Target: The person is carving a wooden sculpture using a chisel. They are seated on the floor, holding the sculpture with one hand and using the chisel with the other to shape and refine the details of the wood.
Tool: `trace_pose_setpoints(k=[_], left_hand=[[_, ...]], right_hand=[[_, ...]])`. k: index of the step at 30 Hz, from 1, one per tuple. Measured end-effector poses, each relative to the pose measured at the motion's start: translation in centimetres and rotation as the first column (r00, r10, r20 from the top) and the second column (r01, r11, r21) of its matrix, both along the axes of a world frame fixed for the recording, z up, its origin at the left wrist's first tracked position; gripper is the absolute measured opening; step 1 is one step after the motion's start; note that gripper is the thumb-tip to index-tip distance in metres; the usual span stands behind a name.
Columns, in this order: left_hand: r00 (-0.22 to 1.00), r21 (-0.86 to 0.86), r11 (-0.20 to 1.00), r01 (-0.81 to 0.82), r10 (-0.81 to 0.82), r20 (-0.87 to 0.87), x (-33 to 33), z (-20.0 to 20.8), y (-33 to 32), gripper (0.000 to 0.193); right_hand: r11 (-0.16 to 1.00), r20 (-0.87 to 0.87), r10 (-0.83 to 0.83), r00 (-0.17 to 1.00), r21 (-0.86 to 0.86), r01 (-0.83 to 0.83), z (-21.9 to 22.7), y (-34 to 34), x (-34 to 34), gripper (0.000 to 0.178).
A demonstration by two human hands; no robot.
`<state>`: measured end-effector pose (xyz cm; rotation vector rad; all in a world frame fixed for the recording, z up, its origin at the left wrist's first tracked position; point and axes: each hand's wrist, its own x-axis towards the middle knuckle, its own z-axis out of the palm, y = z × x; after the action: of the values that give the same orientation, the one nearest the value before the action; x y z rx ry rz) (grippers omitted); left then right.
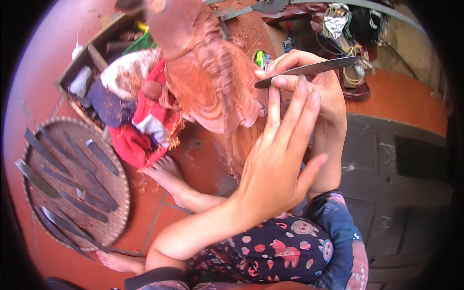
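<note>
My right hand [333, 92] pinches a dark, flat carving blade [328, 65] between thumb and fingers, with the blade lying nearly level and its wider end to the right. My left hand [270, 154] is stretched out just below it, fingers apart and thumb spread. Its fingertips come close to the blade and to the right hand; whether they touch cannot be told. Left of both hands stands a reddish-brown wooden carving [208, 82], with a rounded form and ridged, textured strips.
A round woven tray [123, 212] at the left holds several flat blades. Beyond it are a wooden box [99, 57] and a heap of red cloth [128, 145] strewn with shavings. Cables [355, 72] lie at the far right, near a dark panel [367, 183]. Bare feet rest on red tiles.
</note>
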<state>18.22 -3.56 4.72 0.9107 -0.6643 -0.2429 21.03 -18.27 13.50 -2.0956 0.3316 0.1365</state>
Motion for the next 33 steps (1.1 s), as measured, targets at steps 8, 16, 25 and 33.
trace_pose_setpoints(k=[8,16,25,33], left_hand=[[0.983,0.105,0.994,0.031,-0.050,0.179,-1.4,1.3,-0.4,0.085],[0.952,0.152,0.980,-0.129,0.080,0.296,-0.8,1.6,-2.4,0.084],[0.964,0.128,0.976,-0.174,0.142,0.224,-0.5,1.5,-3.3,0.080],[0.976,0.162,0.981,-0.107,0.072,0.205,0.3,1.6,-3.5,0.083]], right_hand=[[0.951,0.028,-0.125,0.992,0.290,0.112,-1.5,-1.3,-0.3,0.012],[0.958,-0.003,-0.115,0.993,0.265,0.112,-2.7,-0.8,-0.7,0.016],[0.995,-0.016,-0.046,0.999,0.090,0.048,-1.3,-0.7,-0.3,0.010],[0.998,-0.026,-0.017,1.000,0.060,0.019,-1.4,-0.4,-0.6,0.008]])
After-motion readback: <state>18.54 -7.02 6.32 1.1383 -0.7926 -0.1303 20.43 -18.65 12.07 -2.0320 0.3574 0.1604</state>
